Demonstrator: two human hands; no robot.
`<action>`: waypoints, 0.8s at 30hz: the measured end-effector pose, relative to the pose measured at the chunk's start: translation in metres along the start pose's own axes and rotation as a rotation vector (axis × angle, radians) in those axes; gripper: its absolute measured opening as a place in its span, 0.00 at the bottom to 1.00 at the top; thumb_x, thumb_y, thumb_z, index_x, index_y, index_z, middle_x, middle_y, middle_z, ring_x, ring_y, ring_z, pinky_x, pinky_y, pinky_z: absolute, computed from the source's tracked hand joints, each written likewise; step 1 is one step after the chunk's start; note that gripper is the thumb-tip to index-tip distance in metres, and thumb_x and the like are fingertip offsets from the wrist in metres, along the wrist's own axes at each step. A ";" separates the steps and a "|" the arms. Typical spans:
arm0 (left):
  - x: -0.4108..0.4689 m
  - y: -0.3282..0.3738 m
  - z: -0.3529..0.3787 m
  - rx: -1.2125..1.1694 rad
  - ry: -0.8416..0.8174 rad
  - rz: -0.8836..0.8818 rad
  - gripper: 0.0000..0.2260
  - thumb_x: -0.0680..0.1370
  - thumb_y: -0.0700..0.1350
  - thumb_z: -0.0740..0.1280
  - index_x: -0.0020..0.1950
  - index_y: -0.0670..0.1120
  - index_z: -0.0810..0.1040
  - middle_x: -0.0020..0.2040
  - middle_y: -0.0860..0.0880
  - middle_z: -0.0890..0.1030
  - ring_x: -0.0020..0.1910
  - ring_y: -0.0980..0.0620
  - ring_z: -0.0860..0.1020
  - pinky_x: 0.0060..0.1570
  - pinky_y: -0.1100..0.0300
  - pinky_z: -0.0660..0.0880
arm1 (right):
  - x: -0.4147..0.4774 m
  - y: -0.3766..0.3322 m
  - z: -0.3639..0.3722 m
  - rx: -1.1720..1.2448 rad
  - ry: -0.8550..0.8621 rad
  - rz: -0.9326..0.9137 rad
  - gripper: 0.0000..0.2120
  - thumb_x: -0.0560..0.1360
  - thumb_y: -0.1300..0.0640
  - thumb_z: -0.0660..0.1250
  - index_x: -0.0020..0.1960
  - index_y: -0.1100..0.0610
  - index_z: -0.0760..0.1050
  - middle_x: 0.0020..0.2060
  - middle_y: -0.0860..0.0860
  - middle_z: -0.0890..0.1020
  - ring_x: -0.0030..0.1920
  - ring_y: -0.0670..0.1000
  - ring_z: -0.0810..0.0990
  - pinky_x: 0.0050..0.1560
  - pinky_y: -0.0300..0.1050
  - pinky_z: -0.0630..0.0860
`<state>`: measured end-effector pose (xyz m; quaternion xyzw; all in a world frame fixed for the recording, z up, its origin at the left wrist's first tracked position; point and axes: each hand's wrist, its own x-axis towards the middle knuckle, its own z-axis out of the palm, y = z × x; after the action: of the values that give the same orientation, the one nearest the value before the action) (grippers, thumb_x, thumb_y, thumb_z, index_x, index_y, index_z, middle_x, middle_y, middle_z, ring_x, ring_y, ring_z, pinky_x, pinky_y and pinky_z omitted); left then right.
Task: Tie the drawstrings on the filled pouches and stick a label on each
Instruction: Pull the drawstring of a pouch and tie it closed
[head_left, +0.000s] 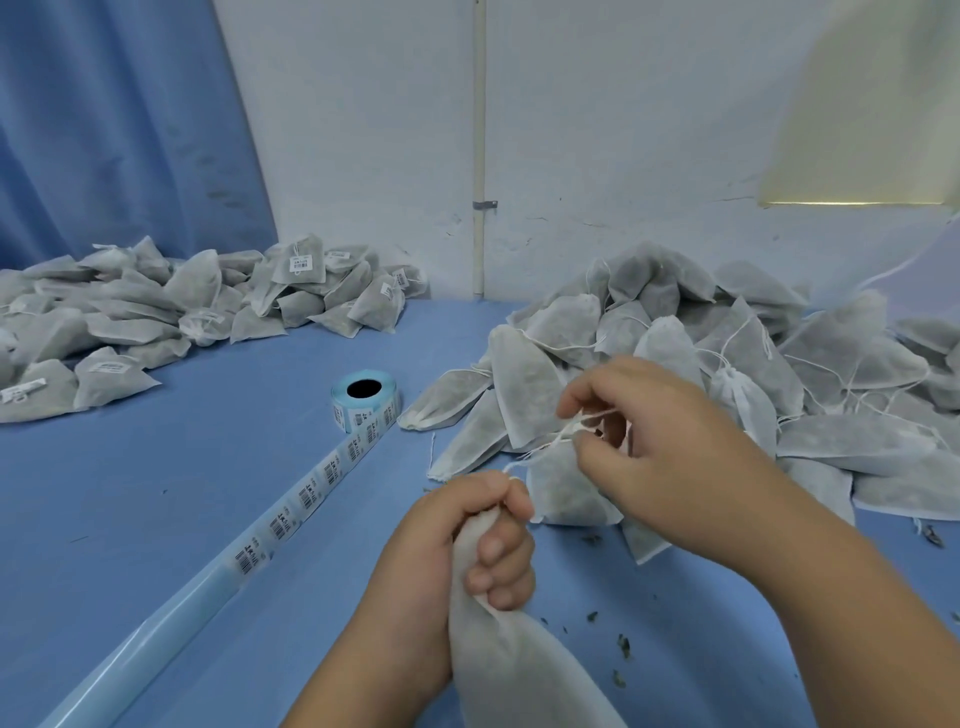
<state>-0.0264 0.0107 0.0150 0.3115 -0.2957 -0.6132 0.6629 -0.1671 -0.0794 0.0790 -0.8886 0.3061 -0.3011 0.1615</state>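
Note:
My left hand grips the gathered neck of a filled white pouch that hangs down toward the lower edge. A thin white drawstring runs up from the neck to my right hand, whose fingertips pinch it taut above the neck. A roll of barcode labels stands on the blue table, and its strip trails toward the lower left. On the right lies a heap of unlabelled pouches with loose strings. A pile of labelled pouches sits at the far left.
The blue table top meets a white wall at the back. A blue curtain hangs at the left. Bits of dried herb lie scattered near the front right. A white pipe runs down the wall.

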 end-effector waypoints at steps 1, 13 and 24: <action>0.001 0.001 -0.001 -0.074 -0.016 -0.009 0.05 0.65 0.43 0.69 0.33 0.42 0.78 0.23 0.50 0.64 0.19 0.57 0.60 0.20 0.64 0.61 | 0.000 -0.002 -0.002 0.018 0.038 -0.014 0.07 0.71 0.60 0.65 0.45 0.48 0.74 0.39 0.41 0.74 0.42 0.40 0.73 0.42 0.29 0.66; 0.001 -0.002 -0.002 -0.149 -0.116 -0.008 0.08 0.69 0.45 0.69 0.33 0.42 0.75 0.22 0.51 0.65 0.18 0.57 0.62 0.20 0.64 0.62 | -0.010 -0.025 0.003 0.361 -0.242 0.044 0.04 0.67 0.53 0.66 0.36 0.52 0.76 0.25 0.44 0.74 0.27 0.42 0.69 0.30 0.38 0.69; 0.001 -0.003 -0.005 -0.013 -0.150 0.028 0.08 0.68 0.45 0.68 0.32 0.43 0.76 0.23 0.51 0.67 0.18 0.58 0.62 0.22 0.64 0.62 | -0.007 -0.015 0.005 0.423 -0.344 0.051 0.07 0.69 0.60 0.69 0.35 0.49 0.77 0.26 0.42 0.74 0.29 0.43 0.70 0.32 0.38 0.70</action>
<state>-0.0241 0.0097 0.0094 0.2559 -0.3449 -0.6274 0.6495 -0.1620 -0.0629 0.0786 -0.8652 0.2268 -0.1986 0.4006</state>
